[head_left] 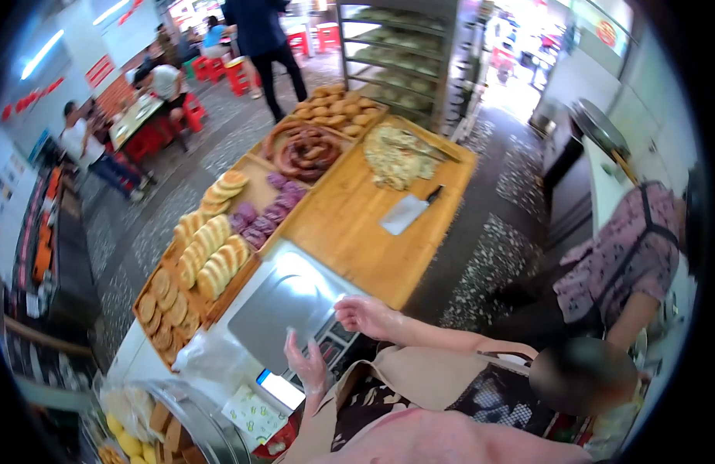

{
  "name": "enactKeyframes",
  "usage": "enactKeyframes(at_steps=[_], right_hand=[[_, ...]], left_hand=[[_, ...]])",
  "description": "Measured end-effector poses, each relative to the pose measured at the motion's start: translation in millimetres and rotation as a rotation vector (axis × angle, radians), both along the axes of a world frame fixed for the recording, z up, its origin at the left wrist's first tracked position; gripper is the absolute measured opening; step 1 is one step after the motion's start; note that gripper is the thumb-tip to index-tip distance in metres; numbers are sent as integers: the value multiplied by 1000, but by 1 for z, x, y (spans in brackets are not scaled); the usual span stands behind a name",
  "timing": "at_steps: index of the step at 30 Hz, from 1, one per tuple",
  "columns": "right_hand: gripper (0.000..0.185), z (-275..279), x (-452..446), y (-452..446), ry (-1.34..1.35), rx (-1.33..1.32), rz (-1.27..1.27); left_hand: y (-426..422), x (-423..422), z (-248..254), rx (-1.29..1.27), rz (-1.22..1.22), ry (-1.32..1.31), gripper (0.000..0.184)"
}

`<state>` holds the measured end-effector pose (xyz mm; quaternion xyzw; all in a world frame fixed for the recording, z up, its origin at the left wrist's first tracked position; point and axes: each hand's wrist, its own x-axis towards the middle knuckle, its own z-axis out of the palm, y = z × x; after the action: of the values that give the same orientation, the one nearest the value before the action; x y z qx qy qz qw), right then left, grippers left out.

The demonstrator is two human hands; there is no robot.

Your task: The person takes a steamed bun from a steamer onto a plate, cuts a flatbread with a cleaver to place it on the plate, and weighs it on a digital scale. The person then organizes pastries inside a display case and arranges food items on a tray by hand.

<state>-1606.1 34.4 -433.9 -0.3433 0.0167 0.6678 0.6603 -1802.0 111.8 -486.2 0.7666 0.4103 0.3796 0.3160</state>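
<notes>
My left hand (307, 363) wears a clear plastic glove and is raised over the near edge of the metal scale (276, 305), fingers apart, holding nothing. Also gloved, my right hand (365, 315) hovers by the scale's right side, fingers partly curled; what lies between them, if anything, is too small to tell. A lit phone (282, 389) lies just below my left hand. Beyond the scale, a cleaver (408, 211) rests flat on the wooden board (346, 240), near a large flat filled bread (398, 157) with a long utensil on it.
Wooden trays with round flatbreads (168, 309), pale buns (210, 255), purple buns (268, 213) and coiled sausage (307, 151) line the left. A plastic bag (214, 352) sits by the scale. A person in a patterned top (628, 255) bends at the right. A rack (396, 58) stands behind.
</notes>
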Motion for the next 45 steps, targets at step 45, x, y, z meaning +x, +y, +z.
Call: enactKeyframes(at_steps=[45], right_hand=[[18, -56, 1045, -609, -361, -513, -1498]], left_hand=[[-439, 1310, 32, 70, -1446, -214, 12]])
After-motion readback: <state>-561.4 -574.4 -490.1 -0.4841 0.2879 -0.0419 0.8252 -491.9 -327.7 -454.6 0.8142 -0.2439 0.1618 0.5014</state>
